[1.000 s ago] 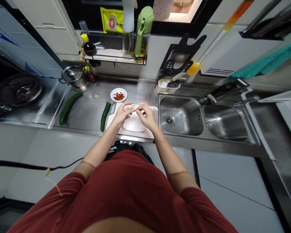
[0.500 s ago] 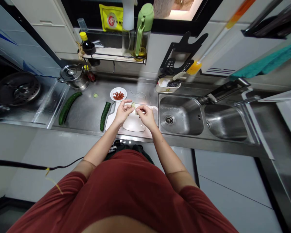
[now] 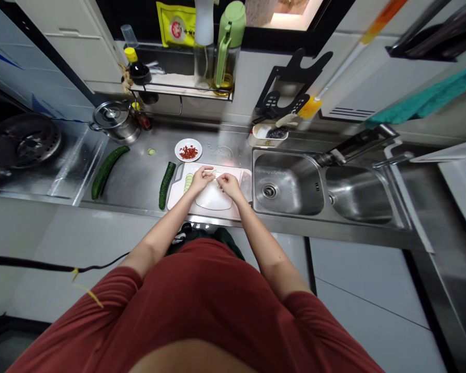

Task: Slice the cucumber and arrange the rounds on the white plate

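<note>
Over a white cutting board (image 3: 173, 196), my left hand (image 3: 202, 180) and my right hand (image 3: 229, 185) are held close together. Fingertips of both hands are closed in a pinch at a pale cucumber slice (image 3: 214, 174) between them; the fingers partly cover it. More cucumber slices (image 3: 188, 181) lie in a row on the board, left of my left hand. Below the hands is a bright, flat shape (image 3: 213, 199) with a thin dark lower edge; I cannot tell what it is. Just left of the board lies a cut cucumber (image 3: 166, 185).
A whole cucumber (image 3: 107, 172) and a cucumber end (image 3: 151, 152) lie on the steel counter. Behind the board stands a white plate (image 3: 177, 152) of chopped red pieces. A pot (image 3: 115, 122) is at the back left; a double sink (image 3: 289, 199) lies to the right.
Both hands have come down slightly toward the board. My left hand has turned, its fingers closer together, and the row of slices beside it now shows.
</note>
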Demonstrator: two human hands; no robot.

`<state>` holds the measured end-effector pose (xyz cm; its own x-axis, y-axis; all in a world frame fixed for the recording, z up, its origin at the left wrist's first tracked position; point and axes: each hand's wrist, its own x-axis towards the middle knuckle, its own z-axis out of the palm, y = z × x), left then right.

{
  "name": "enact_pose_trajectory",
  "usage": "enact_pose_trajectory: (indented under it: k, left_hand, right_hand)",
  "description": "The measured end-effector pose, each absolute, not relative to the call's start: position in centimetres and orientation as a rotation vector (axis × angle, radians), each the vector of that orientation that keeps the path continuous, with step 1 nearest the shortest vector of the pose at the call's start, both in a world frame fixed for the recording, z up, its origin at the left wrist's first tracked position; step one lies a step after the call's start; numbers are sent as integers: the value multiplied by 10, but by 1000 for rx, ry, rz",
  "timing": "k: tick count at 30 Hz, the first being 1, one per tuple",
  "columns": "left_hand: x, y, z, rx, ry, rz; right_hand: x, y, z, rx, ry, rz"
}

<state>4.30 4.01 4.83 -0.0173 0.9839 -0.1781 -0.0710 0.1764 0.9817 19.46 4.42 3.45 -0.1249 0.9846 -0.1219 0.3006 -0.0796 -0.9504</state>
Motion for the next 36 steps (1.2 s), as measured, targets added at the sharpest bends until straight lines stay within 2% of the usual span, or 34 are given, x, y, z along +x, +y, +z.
enact_pose_trajectory:
  k: [5, 10, 22, 36]
  left_hand:
    - [45, 48, 13, 1100, 1477, 986]
    - [46, 59, 1, 1351, 1640, 826]
    - [47, 70, 3, 1782, 1760, 570]
    - [40, 55, 17, 2074, 1792, 300]
  right_hand:
    - [191, 49, -2, -1673, -1607, 1113]
    - [188, 55, -17, -1809, -1736, 976]
    - [179, 55, -4, -2008, -2007, 725]
    - [180, 48, 0, -1973, -2085, 668]
